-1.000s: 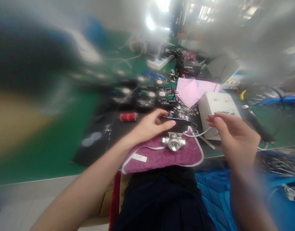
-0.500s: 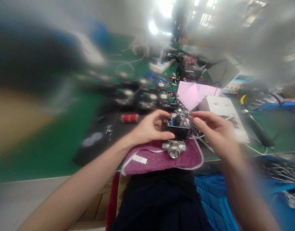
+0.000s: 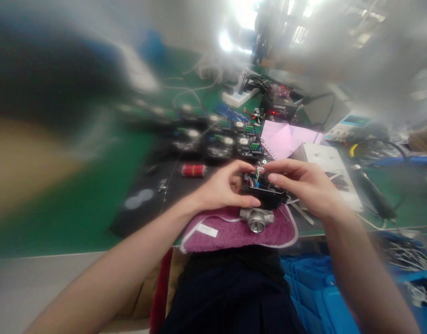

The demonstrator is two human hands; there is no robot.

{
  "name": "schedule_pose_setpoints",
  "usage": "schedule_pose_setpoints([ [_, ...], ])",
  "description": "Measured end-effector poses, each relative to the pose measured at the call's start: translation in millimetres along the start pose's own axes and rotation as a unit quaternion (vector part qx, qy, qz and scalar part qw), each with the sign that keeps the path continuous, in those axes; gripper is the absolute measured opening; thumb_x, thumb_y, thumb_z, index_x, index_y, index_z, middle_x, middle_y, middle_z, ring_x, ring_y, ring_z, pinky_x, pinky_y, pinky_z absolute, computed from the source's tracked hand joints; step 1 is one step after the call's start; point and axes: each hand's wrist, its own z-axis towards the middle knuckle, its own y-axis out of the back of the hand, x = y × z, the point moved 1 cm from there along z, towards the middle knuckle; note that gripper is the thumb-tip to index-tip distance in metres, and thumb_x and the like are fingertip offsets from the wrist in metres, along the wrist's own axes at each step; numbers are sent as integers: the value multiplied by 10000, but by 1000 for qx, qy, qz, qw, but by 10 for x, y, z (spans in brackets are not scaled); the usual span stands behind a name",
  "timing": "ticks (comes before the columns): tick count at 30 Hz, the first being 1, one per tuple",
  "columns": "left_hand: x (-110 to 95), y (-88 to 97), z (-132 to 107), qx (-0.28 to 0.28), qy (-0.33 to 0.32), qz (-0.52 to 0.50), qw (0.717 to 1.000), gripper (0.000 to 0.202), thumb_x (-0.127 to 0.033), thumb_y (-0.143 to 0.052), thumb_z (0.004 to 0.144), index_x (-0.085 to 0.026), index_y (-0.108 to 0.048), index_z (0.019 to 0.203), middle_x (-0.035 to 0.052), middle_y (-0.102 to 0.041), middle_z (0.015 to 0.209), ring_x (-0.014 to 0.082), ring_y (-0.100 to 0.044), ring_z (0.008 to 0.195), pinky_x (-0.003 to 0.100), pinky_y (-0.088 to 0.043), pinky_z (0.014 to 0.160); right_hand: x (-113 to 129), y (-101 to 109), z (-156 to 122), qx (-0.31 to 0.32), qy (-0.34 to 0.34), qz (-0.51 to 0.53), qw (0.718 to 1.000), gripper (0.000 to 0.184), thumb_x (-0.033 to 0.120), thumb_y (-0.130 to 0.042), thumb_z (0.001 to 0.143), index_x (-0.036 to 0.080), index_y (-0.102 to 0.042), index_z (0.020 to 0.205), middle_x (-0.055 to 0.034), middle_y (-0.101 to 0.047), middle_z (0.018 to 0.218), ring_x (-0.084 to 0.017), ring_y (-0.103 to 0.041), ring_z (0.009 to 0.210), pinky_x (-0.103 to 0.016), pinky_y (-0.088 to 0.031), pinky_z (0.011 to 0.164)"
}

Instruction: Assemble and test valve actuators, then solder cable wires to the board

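Just above the purple cloth (image 3: 230, 242), an open black box (image 3: 267, 199) sits right behind a metal valve (image 3: 257, 219); can't tell if they're joined. Left hand (image 3: 230, 188) has it gripped, fingers and thumb around its left side. Right hand (image 3: 309, 188) is at the top by some thin wires (image 3: 258, 173), fingertips nearly together, but I can't tell if they're pinching anything. Looks like the wiring is the step in hand, so I'd say the next move calls for a steady left hold and a light touch. Elbow room's meh: circuit boards (image 3: 251, 146) and pink paper (image 3: 277, 139) behind, white box (image 3: 326, 155) close on the right, red bundle (image 3: 194, 170) off left on the surface (image 3: 95, 232)
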Motion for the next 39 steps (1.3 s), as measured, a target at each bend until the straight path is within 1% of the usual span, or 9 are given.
schedule_pose_setpoints([
  [3, -2, -11, 0, -1, 1, 3, 1000, 738, -348, -982, 684, -246, -592, 1303, 85, -736, 1202, 238, -775, 996, 306, -621, 754, -34, 1, 23, 5, -9, 29, 1000, 383, 487, -878, 861, 245, -828, 1153, -54, -832, 1088, -240, -778, 961, -382, -637, 892],
  [9, 1, -10, -5, -5, -1, 21, 1000, 746, -373, -987, 673, -255, -593, 1296, 63, -730, 1156, 210, -763, 918, 277, -591, 691, -38, -63, 47, -50, -19, 19, 998, 421, 501, -934, 778, 213, -833, 1068, -69, -827, 969, -216, -761, 827, -318, -627, 724],
  [15, 12, -11, -11, 5, -10, -2, 1000, 716, -345, -979, 693, -256, -586, 1285, 59, -719, 1176, 198, -757, 938, 289, -610, 745, -10, -116, 22, -86, -10, -16, 996, 401, 506, -935, 772, 207, -834, 1020, -59, -812, 899, -194, -730, 758, -287, -590, 657],
  [18, 0, -14, -16, 8, -12, -10, 1000, 700, -334, -980, 697, -257, -588, 1272, 56, -709, 1207, 191, -755, 960, 280, -611, 759, 0, -99, -4, -79, -6, -19, 997, 390, 506, -919, 797, 223, -833, 1052, -54, -818, 940, -201, -743, 797, -303, -608, 703],
  [21, -23, -19, -24, 15, -11, -18, 1000, 687, -319, -976, 707, -258, -588, 1272, 54, -707, 1224, 188, -755, 983, 279, -616, 787, 7, -66, -27, -32, -11, -10, 999, 405, 503, -882, 848, 245, -823, 1155, -62, -828, 1064, -232, -771, 928, -360, -641, 843],
  [23, -34, -21, -26, 16, -10, -17, 1000, 690, -307, -974, 709, -255, -588, 1279, 57, -711, 1222, 191, -756, 987, 284, -618, 794, 6, -47, -30, -21, -11, -3, 1000, 388, 484, -879, 856, 245, -824, 1157, -62, -828, 1076, -234, -774, 952, -372, -642, 882],
  [26, -33, -17, -22, 13, -8, -12, 1000, 696, -306, -976, 703, -250, -589, 1279, 58, -716, 1197, 197, -756, 977, 290, -619, 789, -7, -39, -19, -39, -14, 14, 999, 357, 448, -918, 816, 230, -832, 1086, -60, -829, 1006, -215, -772, 892, -330, -637, 817],
  [31, 1, -3, -11, 15, -13, -9, 1000, 738, -350, -988, 694, -232, -576, 1295, 61, -703, 1183, 184, -739, 952, 269, -592, 756, -43, -67, -11, -69, -25, 36, 997, 386, 439, -964, 762, 222, -826, 1049, -57, -820, 945, -173, -749, 813, -262, -598, 726],
  [39, 5, -4, -11, 22, -7, -13, 1000, 767, -378, -999, 692, -219, -562, 1302, 49, -700, 1150, 155, -714, 913, 246, -568, 742, -62, -126, -58, -116, -25, -19, 993, 431, 514, -950, 766, 212, -801, 1035, -50, -785, 892, -150, -677, 741, -250, -515, 641],
])
